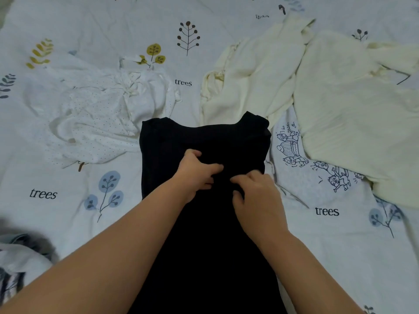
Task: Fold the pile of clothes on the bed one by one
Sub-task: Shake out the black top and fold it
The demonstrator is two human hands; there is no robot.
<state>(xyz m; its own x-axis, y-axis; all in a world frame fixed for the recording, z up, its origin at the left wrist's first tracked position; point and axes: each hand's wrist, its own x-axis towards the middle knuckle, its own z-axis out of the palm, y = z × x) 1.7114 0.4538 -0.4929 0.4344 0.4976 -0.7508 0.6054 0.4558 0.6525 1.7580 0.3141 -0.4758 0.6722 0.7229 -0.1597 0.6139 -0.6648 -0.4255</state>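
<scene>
Bed sheet: white, printed with leaves and the word "trees", filling the whole view. We're working on top of it.

Largest item: cream garment, spread out far right, soft knit look, unfolded. Next: the black garment, dead centre, running from mid-frame down to the near edge, neckline at the far end. It looks narrowed lengthwise already. Then the white dotted garment, crumpled at left, and a cartoon-print piece lying partly under the cream one.

Left hand: fingers curled, bunching black fabric mid-body. Right hand: just beside it, fingers curled into the same cloth.

Handling read: thin, limp, light, no stiffness, so it'll sag and shift under any single-point grip. We'd pinch both side edges, not the middle, keep tension across the width and lay it down flat.
</scene>
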